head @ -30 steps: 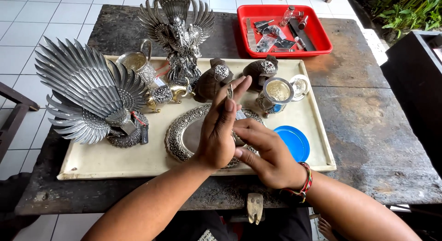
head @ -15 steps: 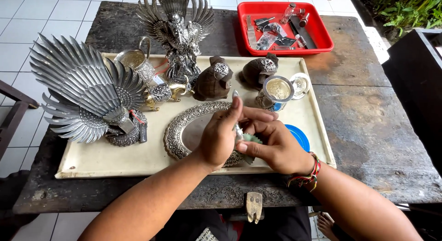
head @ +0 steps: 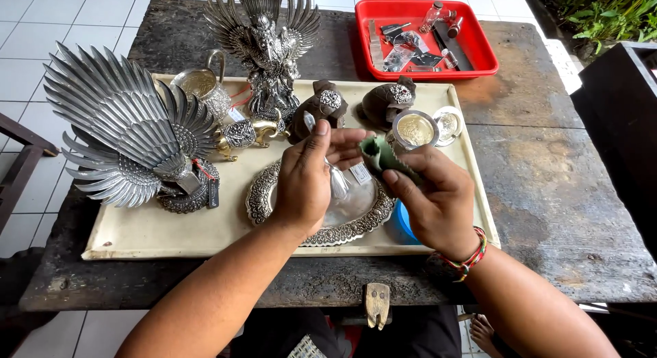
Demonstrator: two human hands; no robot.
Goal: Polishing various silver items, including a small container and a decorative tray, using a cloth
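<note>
My left hand [head: 304, 183] is closed around a small shiny silver piece [head: 338, 184] with a white tag hanging from it. My right hand [head: 432, 194] pinches a folded green cloth [head: 378, 155] just right of that piece. Both hands hover over an ornate oval silver dish [head: 356, 221] that lies on a cream tray [head: 171, 231]. A blue round lid [head: 402, 224] shows partly under my right wrist.
On the cream tray stand a silver fan-tailed bird [head: 126, 136], a winged silver statue [head: 263, 40], a silver jug [head: 202, 84], two dark rounded boxes [head: 390, 101] and a silver cup [head: 415, 129]. A red tray [head: 479, 50] of small tools sits behind on the dark wooden table [head: 547, 194].
My hands have lifted from the oval dish and drawn slightly apart. The green cloth, earlier hidden between them, is now held up in my right hand.
</note>
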